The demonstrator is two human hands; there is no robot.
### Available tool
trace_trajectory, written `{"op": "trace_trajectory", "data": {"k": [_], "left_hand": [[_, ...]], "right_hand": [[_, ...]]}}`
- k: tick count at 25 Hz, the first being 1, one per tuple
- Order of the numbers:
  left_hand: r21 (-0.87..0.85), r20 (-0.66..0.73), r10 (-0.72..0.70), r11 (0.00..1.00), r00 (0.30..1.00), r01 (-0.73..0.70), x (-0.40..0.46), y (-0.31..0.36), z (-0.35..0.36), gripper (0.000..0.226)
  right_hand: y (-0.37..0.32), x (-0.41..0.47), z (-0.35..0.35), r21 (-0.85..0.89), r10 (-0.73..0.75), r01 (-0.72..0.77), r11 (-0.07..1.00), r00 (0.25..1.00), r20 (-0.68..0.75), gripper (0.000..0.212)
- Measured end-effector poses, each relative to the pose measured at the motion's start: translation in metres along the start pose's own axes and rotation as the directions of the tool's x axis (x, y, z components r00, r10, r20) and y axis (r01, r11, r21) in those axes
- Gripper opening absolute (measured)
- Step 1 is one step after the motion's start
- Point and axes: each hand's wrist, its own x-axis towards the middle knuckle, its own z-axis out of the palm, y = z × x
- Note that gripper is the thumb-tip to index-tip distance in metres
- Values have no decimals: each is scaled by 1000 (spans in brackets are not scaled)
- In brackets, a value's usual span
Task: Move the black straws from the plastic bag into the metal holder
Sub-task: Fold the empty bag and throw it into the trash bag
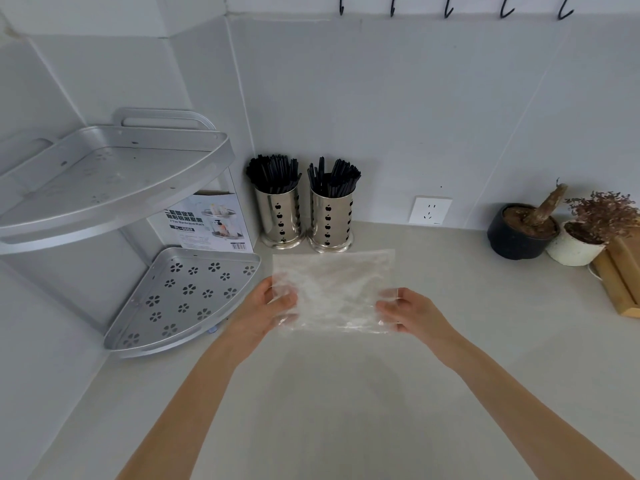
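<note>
A clear plastic bag (pixel 334 292) is held flat above the counter, with no straws visible inside it. My left hand (pixel 268 306) grips its left edge and my right hand (pixel 407 311) grips its right edge. Behind the bag, against the wall, stand two shiny metal holders with apple-shaped cut-outs. The left holder (pixel 280 216) and the right holder (pixel 330 220) are both packed with upright black straws (pixel 273 173), with more black straws (pixel 334 178) in the right one.
A two-tier silver corner rack (pixel 114 188) fills the left side, with its printed box (pixel 207 220) behind it. Right of the holders are a wall socket (pixel 430 210), a black pot (pixel 519 233), a white pot (pixel 578 245) and wooden blocks (pixel 620 278). Hooks hang above.
</note>
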Motion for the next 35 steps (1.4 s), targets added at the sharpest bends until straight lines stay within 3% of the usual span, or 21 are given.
{"op": "trace_trajectory", "data": {"k": [4, 11, 15, 22, 31, 35], "left_hand": [[21, -84, 21, 1000, 996, -19, -12, -11, 9, 42], [-65, -291, 57, 995, 955, -79, -46, -37, 5, 46], [-69, -343, 63, 993, 937, -92, -73, -43, -9, 45], [-38, -372, 18, 999, 928, -34, -147, -55, -81, 48], [-90, -308, -78, 995, 948, 52, -247, -92, -177, 38], [-118, -370, -137, 988, 919, 100, -276, -124, -204, 30]], "right_hand": [[-4, -3, -5, 41, -44, 46, 998, 998, -34, 7], [-4, -11, 11, -13, -42, 44, 999, 996, 78, 6], [2, -24, 33, -31, -40, 43, 999, 993, 114, 7], [17, -66, 120, -4, -34, 35, 999, 987, 158, 12], [54, -143, 229, -79, -15, 26, 997, 990, 139, 10], [70, -168, 263, -158, 18, 8, 987, 986, 165, 7]]}}
